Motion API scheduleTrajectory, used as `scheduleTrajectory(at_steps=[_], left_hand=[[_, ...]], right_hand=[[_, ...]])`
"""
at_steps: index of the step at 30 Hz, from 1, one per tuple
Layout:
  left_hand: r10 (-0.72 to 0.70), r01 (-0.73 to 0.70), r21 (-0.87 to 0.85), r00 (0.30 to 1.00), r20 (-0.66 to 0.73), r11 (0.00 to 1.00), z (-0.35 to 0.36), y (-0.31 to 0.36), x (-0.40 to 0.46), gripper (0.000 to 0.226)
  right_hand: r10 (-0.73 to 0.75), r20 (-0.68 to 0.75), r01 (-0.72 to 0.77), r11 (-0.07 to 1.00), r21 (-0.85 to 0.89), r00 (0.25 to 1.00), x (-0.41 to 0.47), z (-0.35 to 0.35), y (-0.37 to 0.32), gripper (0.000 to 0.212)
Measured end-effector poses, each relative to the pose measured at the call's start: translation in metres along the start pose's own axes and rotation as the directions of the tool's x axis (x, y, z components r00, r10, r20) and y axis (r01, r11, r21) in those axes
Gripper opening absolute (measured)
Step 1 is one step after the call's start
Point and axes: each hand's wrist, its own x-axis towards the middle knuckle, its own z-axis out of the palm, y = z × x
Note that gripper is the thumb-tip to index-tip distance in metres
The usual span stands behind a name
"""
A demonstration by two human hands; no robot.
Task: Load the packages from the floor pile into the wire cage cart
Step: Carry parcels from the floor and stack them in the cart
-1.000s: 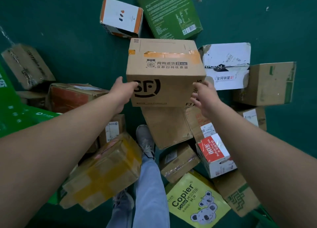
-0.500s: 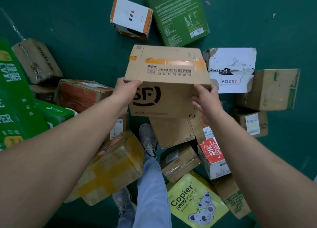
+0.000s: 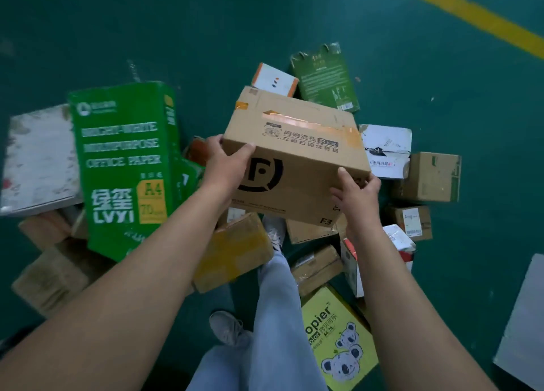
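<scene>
Box rides clear of the pile because your left hand and right hand clamp opposite ends, fingers wrapped over its edges

Tilted brown taped carton aloft above scattered floor packages

One view only, from a wide-angle camera worn on the person's head, looking steeply down and slightly forward at the green floor. Both forearms reach in from the bottom corners, close to the lens, and the person's legs and shoes sit low at centre. The edges bend outward (wide-lens distortion), with a yellow floor line crossing the upper right corner.
</scene>
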Motion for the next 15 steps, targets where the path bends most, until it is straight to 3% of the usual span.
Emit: scheduleTrajectory(at_steps=[7,11,15], left_hand=[[0.181,-0.183,-0.029,0.981,-0.064,0.983,-0.132,-0.001,-0.170,0.066],[0.226,-0.244,-0.083,0.957,-0.181,0.966,-0.210,-0.042,-0.251,0.073],[0.176,-0.234,-0.162,0.935,-0.308,0.959,-0.275,-0.096,-0.310,0.075]], right_hand=[[-0.154,0.039,0.153,0.988,0.015,0.987,-0.211,-0.016,-0.015,0.071],[-0.220,0.144,0.237,0.965,-0.114,0.965,-0.303,-0.010,-0.005,0.074],[-0.258,0.271,0.336,0.892,-0.302,0.927,-0.374,0.001,0.004,0.077]])
